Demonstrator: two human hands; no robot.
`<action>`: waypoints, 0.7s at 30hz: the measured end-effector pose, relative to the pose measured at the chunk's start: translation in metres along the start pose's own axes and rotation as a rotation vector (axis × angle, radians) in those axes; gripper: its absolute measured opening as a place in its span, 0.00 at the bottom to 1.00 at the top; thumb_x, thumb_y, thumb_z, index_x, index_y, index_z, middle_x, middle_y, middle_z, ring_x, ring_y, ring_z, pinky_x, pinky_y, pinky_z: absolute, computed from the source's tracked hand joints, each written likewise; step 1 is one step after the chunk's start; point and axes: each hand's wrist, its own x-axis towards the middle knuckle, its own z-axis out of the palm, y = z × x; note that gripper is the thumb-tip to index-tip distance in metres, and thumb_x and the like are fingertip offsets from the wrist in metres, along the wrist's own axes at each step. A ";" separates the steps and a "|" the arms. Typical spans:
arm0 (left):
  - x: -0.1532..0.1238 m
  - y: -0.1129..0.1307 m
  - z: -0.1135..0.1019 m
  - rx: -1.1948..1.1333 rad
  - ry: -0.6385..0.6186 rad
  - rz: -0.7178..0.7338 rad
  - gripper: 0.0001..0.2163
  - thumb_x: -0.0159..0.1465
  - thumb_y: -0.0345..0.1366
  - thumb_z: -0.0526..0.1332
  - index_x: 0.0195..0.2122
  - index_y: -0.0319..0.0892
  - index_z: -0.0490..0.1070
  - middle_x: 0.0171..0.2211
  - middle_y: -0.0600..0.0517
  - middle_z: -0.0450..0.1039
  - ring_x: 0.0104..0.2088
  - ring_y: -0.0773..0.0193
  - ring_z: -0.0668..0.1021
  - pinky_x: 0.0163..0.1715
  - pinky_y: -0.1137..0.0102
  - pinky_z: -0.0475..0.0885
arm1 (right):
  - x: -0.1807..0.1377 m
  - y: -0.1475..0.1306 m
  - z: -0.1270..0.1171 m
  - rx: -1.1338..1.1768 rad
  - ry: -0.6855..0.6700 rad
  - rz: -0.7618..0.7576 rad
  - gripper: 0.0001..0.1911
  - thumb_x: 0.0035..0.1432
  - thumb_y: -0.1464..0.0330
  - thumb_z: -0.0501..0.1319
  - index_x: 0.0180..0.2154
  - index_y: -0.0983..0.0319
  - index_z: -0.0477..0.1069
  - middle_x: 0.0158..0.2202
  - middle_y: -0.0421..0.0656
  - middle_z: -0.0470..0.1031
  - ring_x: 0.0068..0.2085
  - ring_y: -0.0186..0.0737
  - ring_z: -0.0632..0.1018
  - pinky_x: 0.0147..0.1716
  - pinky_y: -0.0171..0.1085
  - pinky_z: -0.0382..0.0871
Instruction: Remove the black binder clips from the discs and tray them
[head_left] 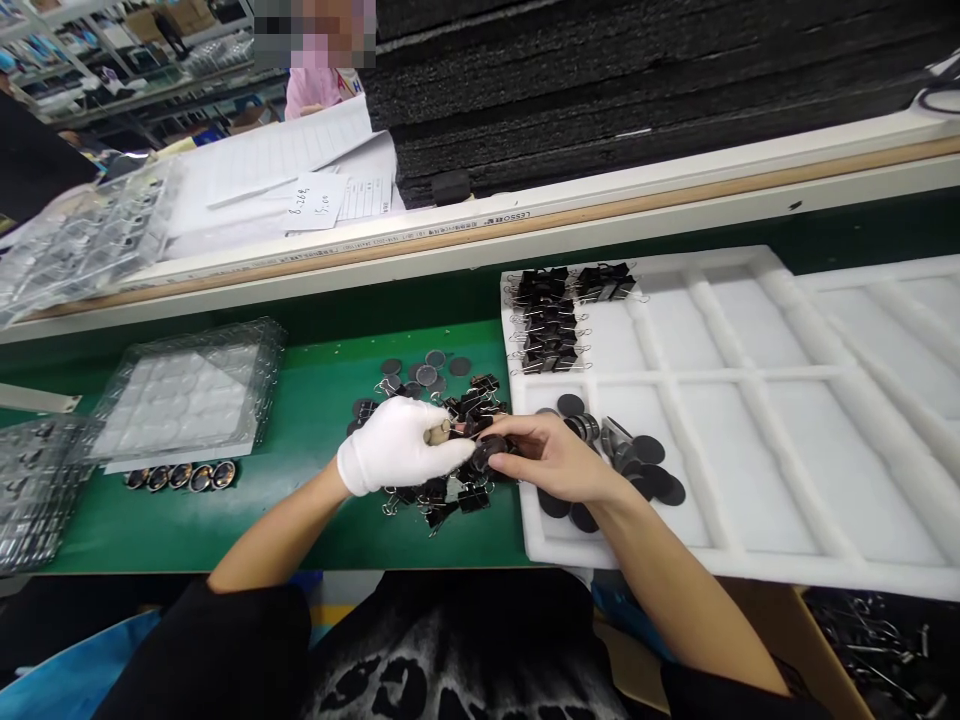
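My left hand [405, 445], in a white glove, is closed at the fingertips around a black binder clip [466, 425] with wire handles, partly hidden by the fingers. My bare right hand [551, 455] meets it from the other side, pinching a dark round piece [487, 452] between thumb and fingers. The two hands nearly touch. Beneath and around them lies a pile of black binder clips [472, 497] on the green table. Beyond the glove are scattered dark round discs [426, 375].
To the right a white foam tray [720, 375] has rows of binder clips [551, 320] and loose black discs [649, 450] in its compartments. Clear plastic trays [187, 390] are stacked left, behind several shiny rings [180, 477]. A white ledge [450, 240] runs along the back; a person in pink is beyond.
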 end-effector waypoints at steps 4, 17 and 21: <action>-0.003 0.002 0.004 0.034 -0.044 0.024 0.20 0.58 0.44 0.62 0.17 0.43 0.53 0.14 0.59 0.52 0.18 0.72 0.55 0.21 0.72 0.53 | -0.001 0.002 -0.005 -0.114 -0.102 0.013 0.13 0.61 0.60 0.68 0.45 0.58 0.82 0.41 0.45 0.81 0.43 0.42 0.81 0.43 0.40 0.76; -0.017 -0.004 -0.010 -0.066 -0.294 -0.002 0.22 0.65 0.44 0.57 0.19 0.43 0.50 0.16 0.60 0.50 0.19 0.73 0.54 0.19 0.73 0.52 | -0.005 -0.008 -0.020 -0.423 0.010 0.078 0.13 0.64 0.60 0.65 0.48 0.54 0.80 0.49 0.42 0.82 0.49 0.47 0.82 0.49 0.43 0.75; -0.015 0.000 -0.011 -0.095 -0.319 0.025 0.22 0.65 0.43 0.57 0.19 0.43 0.49 0.15 0.59 0.52 0.18 0.73 0.56 0.19 0.73 0.52 | -0.005 -0.008 -0.021 -0.418 -0.043 0.058 0.12 0.63 0.59 0.66 0.46 0.55 0.80 0.46 0.42 0.83 0.45 0.45 0.82 0.45 0.40 0.76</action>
